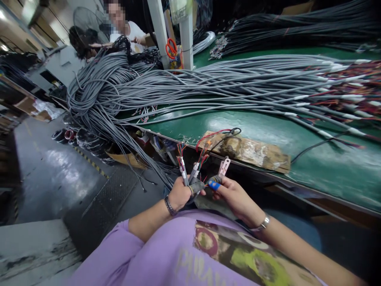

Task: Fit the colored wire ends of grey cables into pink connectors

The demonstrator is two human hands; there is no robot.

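Your left hand is closed around a few round grey cables with white-sleeved ends and thin coloured wires, ends up, just off the counter's near edge. Gripped below the sleeves, probably so the wire tips fan out free. Your right hand is pinched, blue finger cover on one digit, holding a flat pale-pink slotted tool; type unclear. Thin red wire shows between your hands; can't tell if your right fingertips grip it. Rough brown wooden board lies along the near edge of the green-topped counter, likely for easy reach. Behind it, a big bundle of grey cables runs lengthwise, coloured ends toward the right edge, loops massed at the left end, presumably to limit tangling.
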